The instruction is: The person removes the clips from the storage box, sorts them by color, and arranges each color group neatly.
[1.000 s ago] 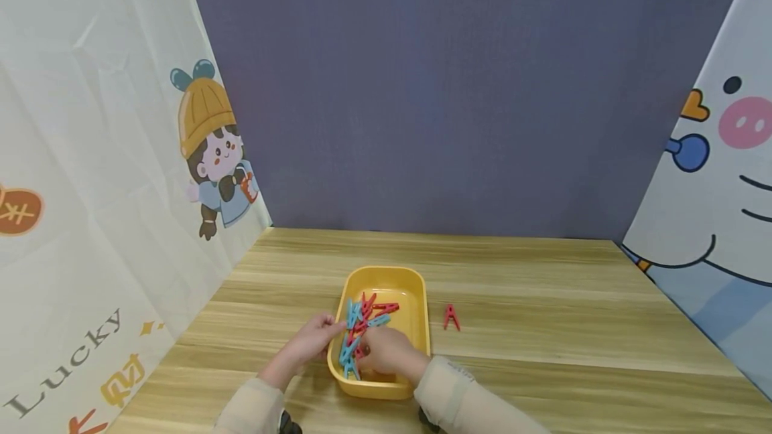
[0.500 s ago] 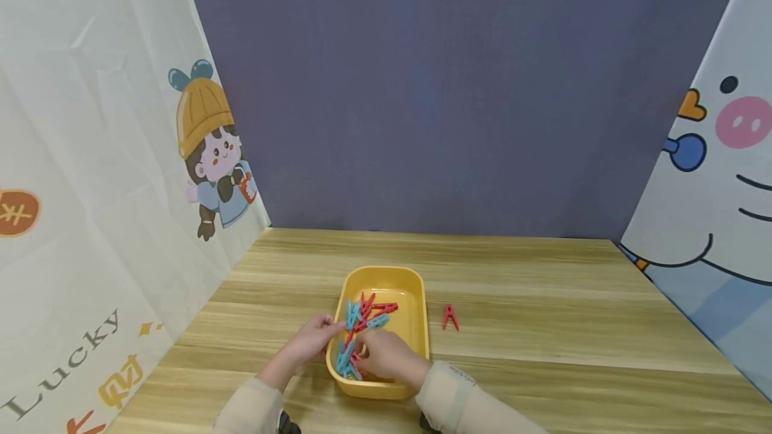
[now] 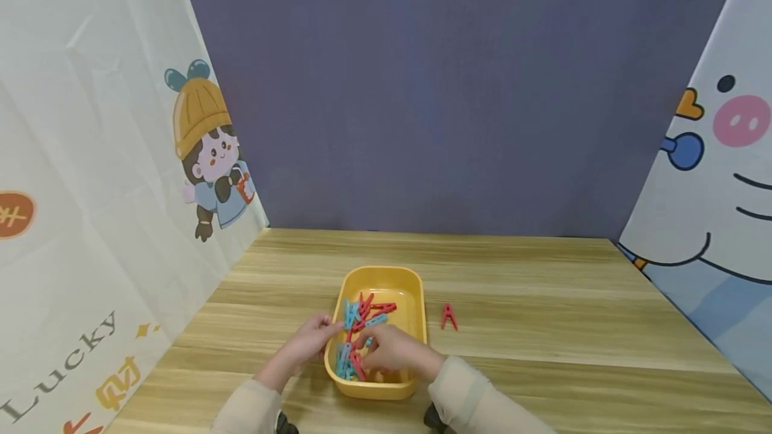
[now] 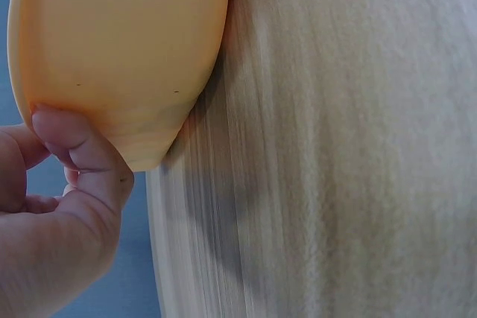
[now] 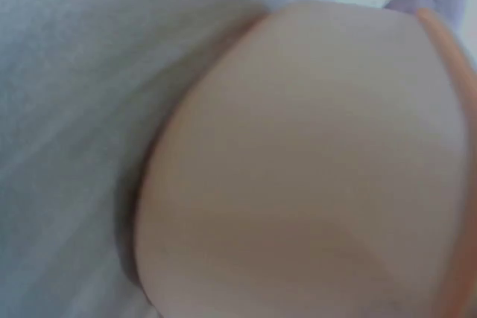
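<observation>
A yellow plastic tray (image 3: pixel 416 286) holds several red and light blue clothespins, mostly along its left half. My left hand (image 3: pixel 310 337) grips the tray's left rim; in the left wrist view, fingers bend over the edge of the tray (image 4: pixel 127 35). Inside the tray, my right hand (image 3: pixel 392 348) is low over the near part, thumb and forefinger apart. Its thumb is right beside a red clothespin (image 3: pixel 357 366), next to blue clothespins (image 3: pixel 344 359). Farther in lie a blue clothespin (image 3: pixel 376 320) and a red clothespin (image 3: pixel 383 307). The right wrist view shows the tray's outer wall (image 5: pixel 298 169), with my right hand hidden.
A single red clothespin (image 3: pixel 449 317) lies on the wood-patterned table (image 3: pixel 543 313), right of the tray. A dark purple panel (image 3: pixel 398 99) stands behind, with printed white sheets at left and right.
My right hand has shifted slightly right and its fingers have spread, so the near red clothespin now shows more fully. The left hand keeps its grip on the rim.
</observation>
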Demonstrator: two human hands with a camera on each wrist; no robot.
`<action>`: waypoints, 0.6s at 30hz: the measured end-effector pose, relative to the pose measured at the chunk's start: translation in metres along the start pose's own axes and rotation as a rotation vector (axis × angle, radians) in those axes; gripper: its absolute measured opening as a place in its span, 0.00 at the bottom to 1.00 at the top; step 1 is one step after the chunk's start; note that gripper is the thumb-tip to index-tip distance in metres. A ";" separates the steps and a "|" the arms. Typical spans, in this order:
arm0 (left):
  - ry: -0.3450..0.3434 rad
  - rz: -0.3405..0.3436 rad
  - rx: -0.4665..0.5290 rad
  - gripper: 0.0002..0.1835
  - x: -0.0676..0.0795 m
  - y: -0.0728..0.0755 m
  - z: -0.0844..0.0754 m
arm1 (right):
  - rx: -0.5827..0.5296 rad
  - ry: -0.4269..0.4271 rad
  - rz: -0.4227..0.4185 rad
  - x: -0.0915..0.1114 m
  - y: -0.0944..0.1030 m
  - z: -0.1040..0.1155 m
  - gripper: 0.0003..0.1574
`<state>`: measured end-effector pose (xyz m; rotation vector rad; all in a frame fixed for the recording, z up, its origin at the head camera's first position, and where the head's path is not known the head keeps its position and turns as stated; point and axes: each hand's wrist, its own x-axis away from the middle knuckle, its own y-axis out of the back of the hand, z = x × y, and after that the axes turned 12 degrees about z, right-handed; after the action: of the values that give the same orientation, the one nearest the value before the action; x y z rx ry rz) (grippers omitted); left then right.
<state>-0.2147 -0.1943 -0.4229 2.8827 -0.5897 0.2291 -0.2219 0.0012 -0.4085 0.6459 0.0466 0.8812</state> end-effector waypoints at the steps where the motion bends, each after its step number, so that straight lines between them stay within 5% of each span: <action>1: -0.001 0.002 0.003 0.11 0.000 0.000 0.000 | -0.019 0.001 0.001 0.002 0.003 0.001 0.11; 18: 0.005 -0.009 0.001 0.13 0.000 0.000 0.002 | -0.108 0.092 -0.102 0.034 0.065 -0.011 0.21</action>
<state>-0.2139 -0.1944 -0.4244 2.8847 -0.5757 0.2354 -0.2487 0.0619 -0.3748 0.4975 0.1131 0.8088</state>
